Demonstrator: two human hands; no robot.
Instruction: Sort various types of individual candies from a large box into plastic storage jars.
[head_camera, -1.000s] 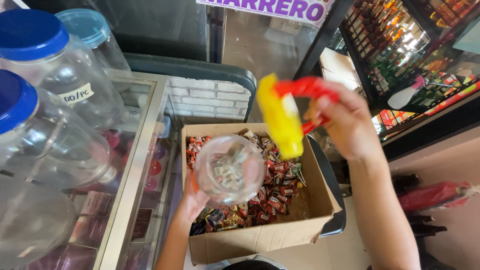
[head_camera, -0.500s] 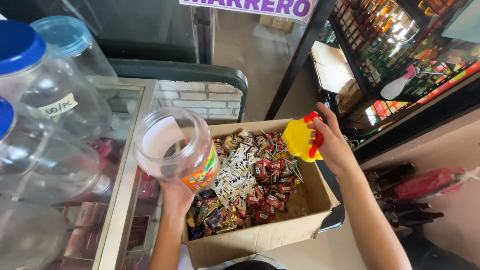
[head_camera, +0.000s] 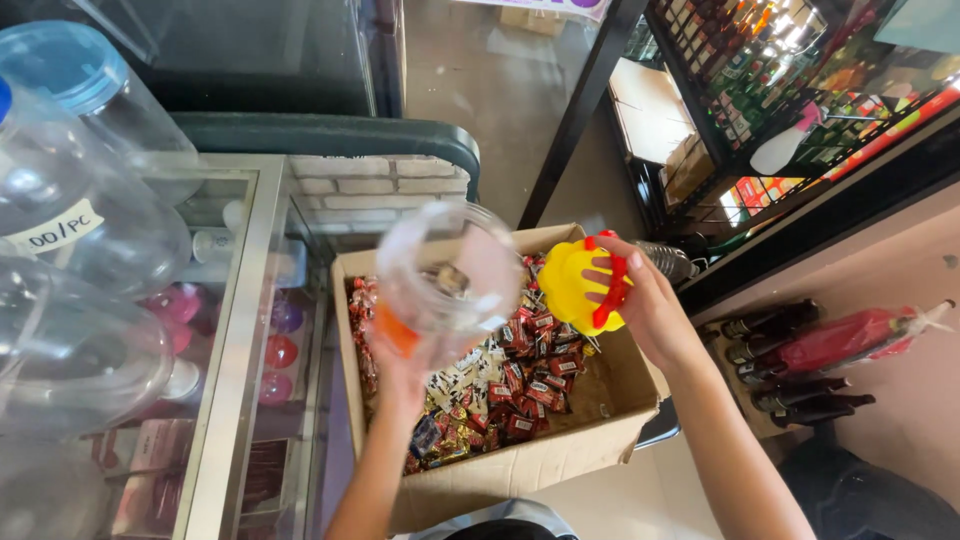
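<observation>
Glass display counter (head_camera: 250, 330) at left carries big clear blue-lidded jars (head_camera: 80, 180); beside it an open cardboard box (head_camera: 520, 470) of wrapped candies (head_camera: 510, 380) sits low. Left hand (head_camera: 400, 365) grips the clear plastic jar (head_camera: 445, 270) from below, tipped over the box's back-left corner. Right hand (head_camera: 655, 310) clutches the yellow lid with red handle (head_camera: 585, 285) over the back-right edge. Jar looks light, stiff, smooth, likely slippery; best held round the body or neck.

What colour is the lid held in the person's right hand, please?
The lid is yellow with a red handle, best seen in the head view.
</observation>
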